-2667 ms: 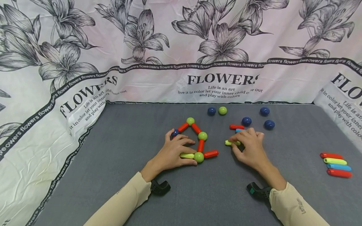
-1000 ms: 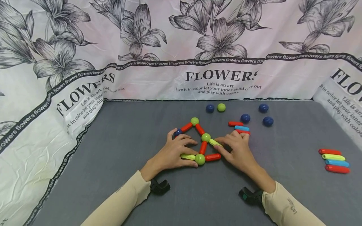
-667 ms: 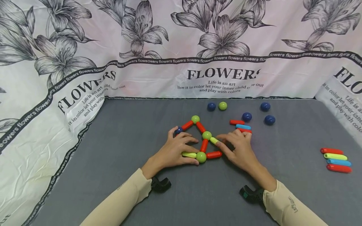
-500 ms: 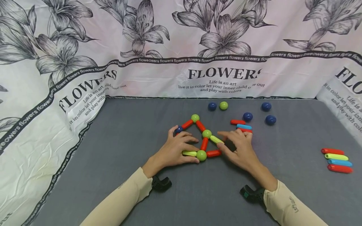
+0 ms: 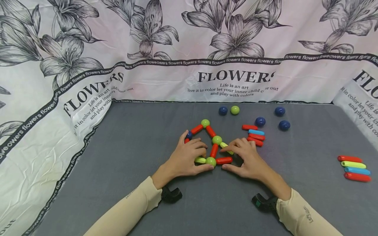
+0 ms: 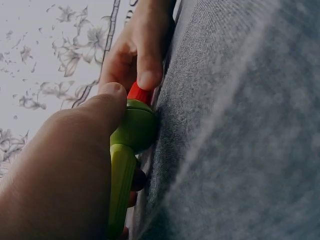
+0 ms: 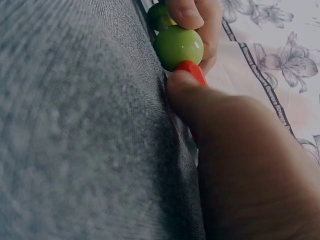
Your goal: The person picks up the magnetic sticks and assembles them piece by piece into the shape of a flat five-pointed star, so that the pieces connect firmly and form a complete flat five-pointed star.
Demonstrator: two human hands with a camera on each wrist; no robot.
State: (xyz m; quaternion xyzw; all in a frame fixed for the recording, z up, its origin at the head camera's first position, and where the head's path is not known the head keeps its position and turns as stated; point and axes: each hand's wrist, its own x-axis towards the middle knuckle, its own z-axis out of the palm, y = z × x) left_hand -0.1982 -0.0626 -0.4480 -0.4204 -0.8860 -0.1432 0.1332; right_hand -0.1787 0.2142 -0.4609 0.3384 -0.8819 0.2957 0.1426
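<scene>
Red and yellow-green rods join balls into a frame in the head view. My left hand (image 5: pixel 189 155) curls round its lower corner, thumb and fingers about the lower green ball (image 5: pixel 211 161), partly covering a yellow-green rod (image 6: pixel 121 185). On the ball's other side, my right hand (image 5: pixel 246 157) pinches a red rod (image 5: pixel 223 160) that points right from it. A second yellow-green rod (image 5: pixel 228 149) slants from the upper-right green ball (image 5: pixel 217 140), passing under the right index finger. The left fingertips partly cover a dark blue ball (image 5: pixel 189 134) at the frame's left corner.
Loose red and blue rods (image 5: pixel 256 132) lie behind the right hand, near several dark blue balls (image 5: pixel 284 125). One loose green ball (image 5: pixel 235 110) sits at the back. Four-colour-mixed rods (image 5: pixel 355 168) form a row at right. A flowered cloth (image 5: pixel 165 82) hangs behind the grey table (image 5: pixel 133 131).
The right hand carried the yellow-green rod left to the upper-right ball, let it go, then moved its thumb down to the red rod. The left fingers curled in more.
</scene>
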